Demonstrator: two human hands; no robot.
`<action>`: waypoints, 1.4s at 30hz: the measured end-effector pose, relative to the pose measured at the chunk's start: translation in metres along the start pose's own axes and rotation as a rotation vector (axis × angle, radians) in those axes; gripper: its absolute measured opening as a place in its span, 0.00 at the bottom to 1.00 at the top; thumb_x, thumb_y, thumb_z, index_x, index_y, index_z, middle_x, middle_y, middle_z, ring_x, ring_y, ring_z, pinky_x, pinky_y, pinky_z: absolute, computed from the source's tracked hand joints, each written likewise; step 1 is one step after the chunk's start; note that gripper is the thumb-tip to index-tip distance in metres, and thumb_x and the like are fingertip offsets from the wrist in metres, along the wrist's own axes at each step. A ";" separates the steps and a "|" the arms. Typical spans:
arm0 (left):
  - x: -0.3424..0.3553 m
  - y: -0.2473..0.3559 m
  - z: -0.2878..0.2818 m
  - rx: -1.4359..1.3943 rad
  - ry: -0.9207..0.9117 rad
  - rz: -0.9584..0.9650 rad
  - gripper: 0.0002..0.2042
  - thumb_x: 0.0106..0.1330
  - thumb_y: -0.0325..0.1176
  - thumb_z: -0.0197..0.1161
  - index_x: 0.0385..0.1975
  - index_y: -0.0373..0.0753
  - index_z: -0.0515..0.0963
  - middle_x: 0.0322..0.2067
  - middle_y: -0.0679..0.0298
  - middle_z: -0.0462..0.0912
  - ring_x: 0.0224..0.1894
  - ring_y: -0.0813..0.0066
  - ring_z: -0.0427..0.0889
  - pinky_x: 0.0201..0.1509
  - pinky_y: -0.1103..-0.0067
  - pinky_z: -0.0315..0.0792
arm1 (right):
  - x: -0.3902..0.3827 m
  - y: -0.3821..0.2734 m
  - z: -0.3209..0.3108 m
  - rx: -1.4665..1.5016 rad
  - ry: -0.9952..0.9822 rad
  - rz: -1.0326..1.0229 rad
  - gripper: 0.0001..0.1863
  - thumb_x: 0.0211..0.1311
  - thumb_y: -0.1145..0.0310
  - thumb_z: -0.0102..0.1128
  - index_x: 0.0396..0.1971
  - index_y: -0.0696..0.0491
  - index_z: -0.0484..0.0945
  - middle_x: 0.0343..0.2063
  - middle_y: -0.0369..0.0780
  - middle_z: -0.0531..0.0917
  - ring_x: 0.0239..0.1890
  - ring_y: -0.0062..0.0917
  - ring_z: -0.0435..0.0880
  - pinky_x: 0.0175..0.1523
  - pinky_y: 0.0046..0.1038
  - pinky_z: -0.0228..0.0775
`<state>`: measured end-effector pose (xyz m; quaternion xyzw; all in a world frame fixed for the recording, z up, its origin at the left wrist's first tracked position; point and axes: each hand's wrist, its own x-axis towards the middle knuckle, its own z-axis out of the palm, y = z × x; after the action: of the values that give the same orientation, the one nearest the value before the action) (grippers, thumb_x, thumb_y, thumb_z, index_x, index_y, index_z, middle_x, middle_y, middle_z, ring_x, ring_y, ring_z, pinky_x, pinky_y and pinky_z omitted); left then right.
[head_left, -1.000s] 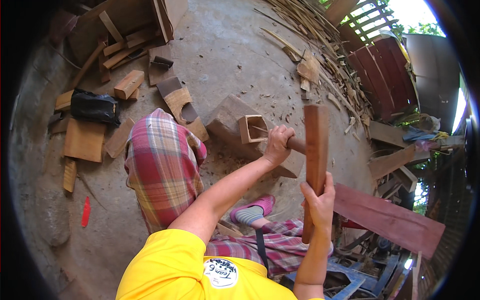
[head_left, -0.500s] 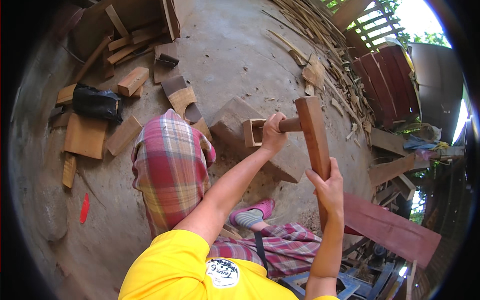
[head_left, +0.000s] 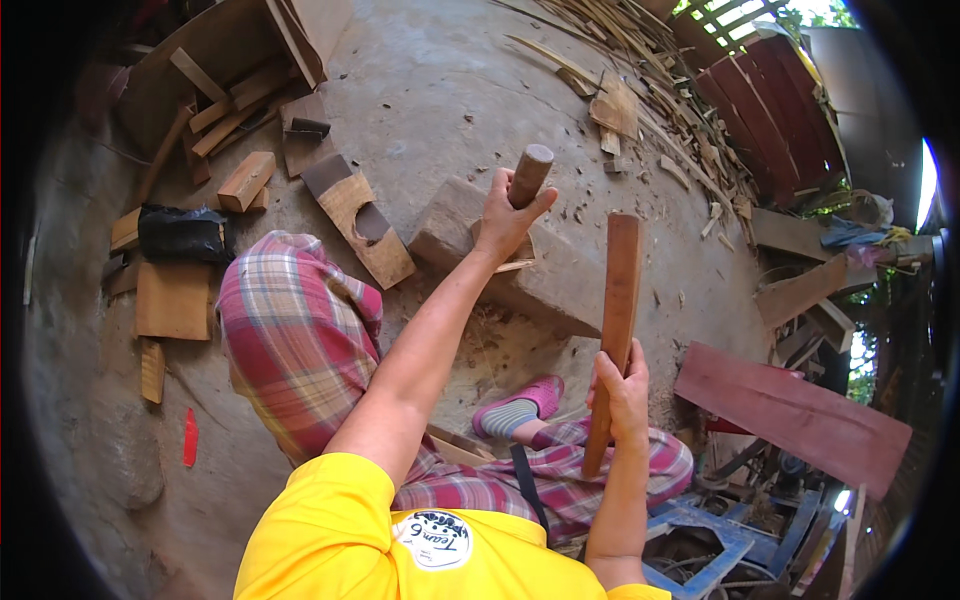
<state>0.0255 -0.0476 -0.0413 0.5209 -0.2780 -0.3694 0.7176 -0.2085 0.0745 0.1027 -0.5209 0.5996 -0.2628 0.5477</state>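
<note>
My left hand [head_left: 508,222] is wrapped round a short, thick wooden rod [head_left: 530,176], whose round end points up and away. Under that hand is a small pale wooden box-like piece [head_left: 520,252], largely hidden by my fingers; whether the rod is joined to it I cannot tell. The piece is over a heavy wooden block [head_left: 560,285] on the floor. To the right, my right hand [head_left: 622,388] grips a long reddish-brown wooden bar [head_left: 622,280] by its lower part, held nearly upright above my lap. Rod and bar are apart.
A board with a round cutout [head_left: 372,228] lies left of the block. Further left are wood offcuts [head_left: 175,300] and a black plastic-wrapped bundle [head_left: 185,233]. Wood strips [head_left: 640,100] pile up along the far right. A reddish plank [head_left: 790,410] and blue metal frame [head_left: 700,545] are at right.
The rod's end, which met the bar half a second ago, now stands away from it and points more upward. The bar has come lower and nearer me. My view has shifted slightly.
</note>
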 end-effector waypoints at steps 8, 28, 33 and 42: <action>0.000 0.010 0.003 -0.091 -0.021 0.072 0.21 0.59 0.46 0.73 0.38 0.40 0.70 0.31 0.70 0.74 0.34 0.82 0.71 0.39 0.80 0.68 | 0.001 0.047 -0.003 0.119 0.026 0.009 0.19 0.59 0.64 0.70 0.43 0.54 0.70 0.23 0.33 0.75 0.18 0.15 0.73 0.20 0.20 0.66; -0.031 0.010 0.028 0.043 -0.101 0.184 0.15 0.57 0.40 0.76 0.26 0.39 0.76 0.22 0.74 0.77 0.24 0.85 0.71 0.32 0.82 0.70 | -0.007 0.037 -0.010 0.201 0.070 -0.030 0.21 0.57 0.65 0.71 0.44 0.54 0.70 0.24 0.34 0.75 0.18 0.15 0.73 0.21 0.20 0.68; -0.041 0.011 0.042 0.061 -0.076 0.277 0.14 0.55 0.36 0.76 0.30 0.38 0.77 0.24 0.66 0.79 0.27 0.81 0.76 0.34 0.79 0.72 | -0.008 0.041 -0.008 0.200 0.140 -0.059 0.20 0.56 0.69 0.70 0.45 0.54 0.70 0.24 0.35 0.76 0.18 0.16 0.74 0.21 0.20 0.68; -0.056 0.003 0.049 0.088 -0.064 0.429 0.12 0.47 0.24 0.69 0.29 0.38 0.73 0.25 0.54 0.75 0.28 0.54 0.77 0.31 0.72 0.70 | -0.037 -0.020 -0.013 0.139 0.356 -0.468 0.33 0.62 0.70 0.65 0.64 0.53 0.59 0.26 0.37 0.75 0.21 0.19 0.76 0.25 0.21 0.72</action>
<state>-0.0442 -0.0280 -0.0242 0.4685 -0.4209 -0.2121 0.7473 -0.2186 0.0981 0.1380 -0.5520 0.5304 -0.5097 0.3927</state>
